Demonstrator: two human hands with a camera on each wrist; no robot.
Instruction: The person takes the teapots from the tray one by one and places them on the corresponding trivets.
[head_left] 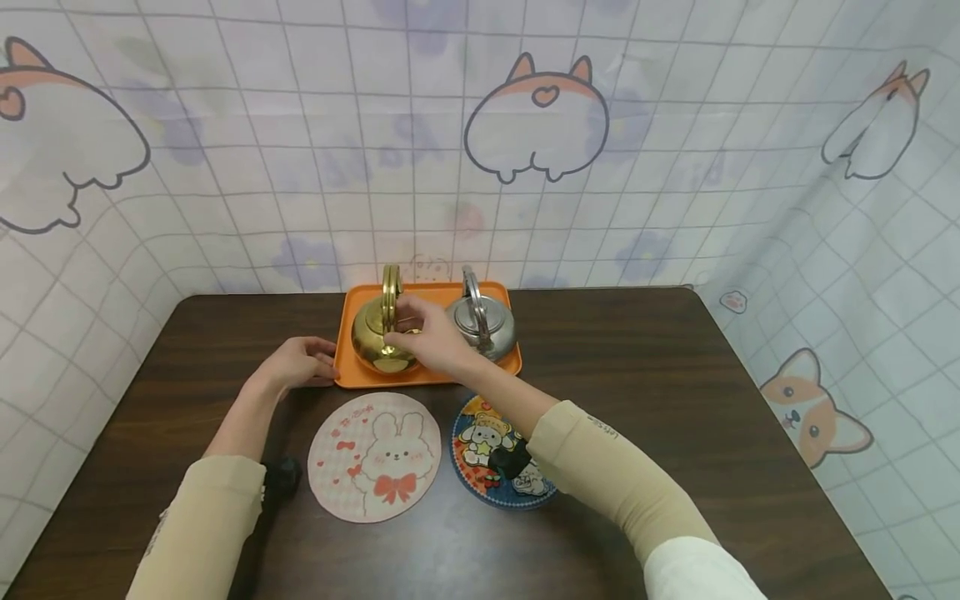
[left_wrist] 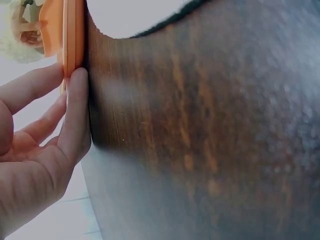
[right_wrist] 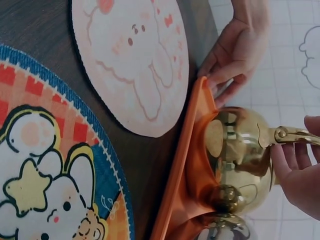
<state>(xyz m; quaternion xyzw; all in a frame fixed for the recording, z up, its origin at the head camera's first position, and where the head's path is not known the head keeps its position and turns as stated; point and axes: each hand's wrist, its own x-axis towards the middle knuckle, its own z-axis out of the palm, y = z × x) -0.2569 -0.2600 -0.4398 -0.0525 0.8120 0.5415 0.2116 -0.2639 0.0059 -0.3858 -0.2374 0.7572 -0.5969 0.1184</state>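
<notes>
While the left hand (head_left: pixel 306 364) pinches the orange tray (head_left: pixel 375 381), the right hand (head_left: pixel 435 335) has fingers (head_left: pixel 410 307) clamped on the handle (head_left: pixel 387 287) of the gold kettle (head_left: pixel 367 337), beside a silver kettle (head_left: pixel 502 335).

Kettles: two are counted, one gold kettle (head_left: pixel 367 335) and one silver kettle (head_left: pixel 501 335).
Tray (head_left: pixel 354 378): one is seen.
Round mats: two are counted, one pink mat (head_left: pixel 375 457) and one blue-edged mat (head_left: pixel 486 446).
Table (head_left: pixel 630 375): one is seen.
Hands: two are seen, left hand (head_left: pixel 300 364) and right hand (head_left: pixel 431 335).
Printed corgis (head_left: pixel 67 142) (head_left: pixel 536 129) (head_left: pixel 873 133) (head_left: pixel 813 408): four are plainly shown.
</notes>
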